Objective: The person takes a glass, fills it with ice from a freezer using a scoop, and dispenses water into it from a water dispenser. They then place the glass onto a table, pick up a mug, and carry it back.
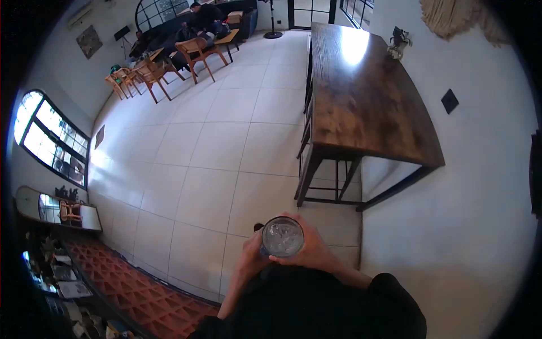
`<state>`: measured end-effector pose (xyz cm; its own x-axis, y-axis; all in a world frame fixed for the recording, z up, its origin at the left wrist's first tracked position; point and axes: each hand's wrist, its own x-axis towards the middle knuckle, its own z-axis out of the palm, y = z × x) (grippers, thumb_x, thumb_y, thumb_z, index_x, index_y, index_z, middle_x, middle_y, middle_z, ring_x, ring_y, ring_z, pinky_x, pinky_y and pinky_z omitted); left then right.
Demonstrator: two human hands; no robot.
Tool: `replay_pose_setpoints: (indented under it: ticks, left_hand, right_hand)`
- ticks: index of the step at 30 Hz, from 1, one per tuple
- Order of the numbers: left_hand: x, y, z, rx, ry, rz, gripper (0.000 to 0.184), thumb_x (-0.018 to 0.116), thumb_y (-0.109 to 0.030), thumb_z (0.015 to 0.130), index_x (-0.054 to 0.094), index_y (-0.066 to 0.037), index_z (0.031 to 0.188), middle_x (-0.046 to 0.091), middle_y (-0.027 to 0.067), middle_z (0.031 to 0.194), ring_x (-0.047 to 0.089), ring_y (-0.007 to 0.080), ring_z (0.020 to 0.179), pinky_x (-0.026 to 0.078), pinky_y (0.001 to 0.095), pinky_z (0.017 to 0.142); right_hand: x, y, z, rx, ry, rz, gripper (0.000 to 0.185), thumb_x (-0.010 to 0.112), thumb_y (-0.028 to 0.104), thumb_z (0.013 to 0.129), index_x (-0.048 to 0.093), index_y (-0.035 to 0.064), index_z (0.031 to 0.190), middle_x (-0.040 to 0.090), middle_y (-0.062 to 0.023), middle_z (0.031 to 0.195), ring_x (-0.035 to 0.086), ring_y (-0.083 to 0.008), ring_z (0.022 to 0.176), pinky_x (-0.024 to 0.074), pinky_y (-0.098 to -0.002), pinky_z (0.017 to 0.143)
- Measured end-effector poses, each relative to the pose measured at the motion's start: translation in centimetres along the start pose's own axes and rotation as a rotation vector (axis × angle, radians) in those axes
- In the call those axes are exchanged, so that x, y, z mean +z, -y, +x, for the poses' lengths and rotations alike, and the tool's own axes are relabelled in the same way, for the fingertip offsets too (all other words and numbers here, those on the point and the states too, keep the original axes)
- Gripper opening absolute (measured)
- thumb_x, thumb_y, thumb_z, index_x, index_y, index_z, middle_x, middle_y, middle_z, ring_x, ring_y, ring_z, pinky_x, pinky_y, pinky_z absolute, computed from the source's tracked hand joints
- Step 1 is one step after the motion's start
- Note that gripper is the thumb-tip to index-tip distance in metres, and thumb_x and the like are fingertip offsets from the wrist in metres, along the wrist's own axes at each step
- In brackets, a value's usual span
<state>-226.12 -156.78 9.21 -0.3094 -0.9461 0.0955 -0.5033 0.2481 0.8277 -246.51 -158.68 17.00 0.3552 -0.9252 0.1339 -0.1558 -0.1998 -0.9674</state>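
Observation:
Close to my body, at the bottom middle of the head view, I hold a glass of iced water (283, 237) in both hands. Seen from above, its round rim faces up, with clear liquid and ice pieces inside. My left hand (252, 253) closes around the glass's left side. My right hand (311, 248) wraps its right side, with fingers at the far edge and the thumb at the near edge. The lower part of the glass is hidden by the hands and the steep angle.
A tall dark wooden table (367, 107) runs along the right wall, bearing a small plant in a vase (397, 44). Pale floor tiles (214, 147) stretch ahead. At the far left stand wooden chairs (195, 52) near seated people. A red patterned counter (130, 282) borders my left.

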Motion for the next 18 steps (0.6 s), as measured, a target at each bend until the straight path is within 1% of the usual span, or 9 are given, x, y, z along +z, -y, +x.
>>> replay_pose_setpoints:
  ticks: [3,6,7,10,12,13,16,18]
  left_hand:
    - [-2.6,3.2,5.6,0.000,0.025,-0.013,0.074,0.083,-0.008,0.066,0.050,-0.001,0.131,0.063,0.0209,0.120,0.062,0.0405,0.110,0.052,0.0439,0.090]
    - [-5.9,6.2,11.9,-0.062,0.139,-0.009,0.072,0.083,-0.009,0.066,0.051,-0.001,0.130,0.063,0.0210,0.119,0.061,0.0410,0.111,0.052,0.0449,0.090]
    - [-7.0,6.7,14.2,-0.031,0.165,-0.034,0.071,0.083,-0.009,0.066,0.051,-0.001,0.129,0.062,0.0210,0.118,0.061,0.0413,0.111,0.052,0.0454,0.090]
    - [-11.0,7.7,21.1,0.051,0.245,-0.045,0.071,0.083,-0.010,0.066,0.051,-0.002,0.128,0.061,0.0211,0.118,0.060,0.0419,0.112,0.052,0.0466,0.091]
    - [-13.2,8.4,25.5,0.058,0.332,0.002,0.072,0.082,-0.011,0.065,0.050,-0.002,0.128,0.061,0.0210,0.118,0.060,0.0420,0.113,0.051,0.0472,0.091]
    - [-13.9,9.1,27.3,0.056,0.312,-0.019,0.074,0.083,-0.012,0.065,0.048,-0.002,0.129,0.060,0.0210,0.119,0.059,0.0419,0.114,0.051,0.0472,0.091]
    - [-15.6,11.6,34.2,0.097,0.250,-0.081,0.079,0.084,-0.013,0.064,0.045,-0.003,0.132,0.060,0.0209,0.121,0.059,0.0416,0.114,0.051,0.0467,0.092]
    - [-16.4,13.1,38.6,0.126,0.238,-0.137,0.081,0.084,-0.013,0.064,0.044,-0.004,0.133,0.060,0.0207,0.122,0.060,0.0415,0.114,0.052,0.0460,0.091]
  right_hand:
    - [0.0,-2.5,6.2,-0.004,-0.026,0.001,0.088,0.093,0.024,0.062,0.046,0.0018,0.133,0.061,-0.0122,0.121,0.059,-0.0203,0.116,0.0456,-0.0347,0.101]
    - [0.5,-4.5,12.7,0.022,-0.092,0.001,0.086,0.093,0.024,0.061,0.048,0.0026,0.131,0.061,-0.0120,0.120,0.059,-0.0214,0.116,0.0456,-0.0352,0.101]
    - [0.4,-4.9,14.9,0.026,-0.115,-0.005,0.085,0.093,0.024,0.061,0.048,0.0030,0.130,0.061,-0.0119,0.119,0.060,-0.0219,0.115,0.0457,-0.0354,0.101]
    - [0.4,-5.2,21.0,0.041,-0.124,0.007,0.089,0.092,0.029,0.064,0.044,0.0028,0.135,0.057,-0.0159,0.125,0.057,-0.0294,0.120,0.0461,-0.0399,0.102]
    - [0.3,-5.2,25.3,0.010,-0.224,-0.065,0.088,0.092,0.029,0.064,0.045,0.0028,0.133,0.054,-0.0154,0.125,0.056,-0.0308,0.119,0.0466,-0.0404,0.101]
    - [0.2,-5.5,27.5,-0.006,-0.278,-0.101,0.087,0.091,0.029,0.064,0.045,0.0028,0.133,0.052,-0.0151,0.124,0.056,-0.0315,0.118,0.0468,-0.0407,0.100]
    - [-0.8,-6.4,33.8,-0.042,-0.324,-0.125,0.085,0.092,0.027,0.064,0.046,0.0031,0.131,0.047,-0.0147,0.124,0.053,-0.0329,0.117,0.0466,-0.0418,0.099]
    - [-1.7,-7.2,38.0,-0.024,-0.373,-0.120,0.084,0.092,0.025,0.063,0.046,0.0037,0.131,0.047,-0.0148,0.125,0.052,-0.0327,0.118,0.0461,-0.0424,0.100]
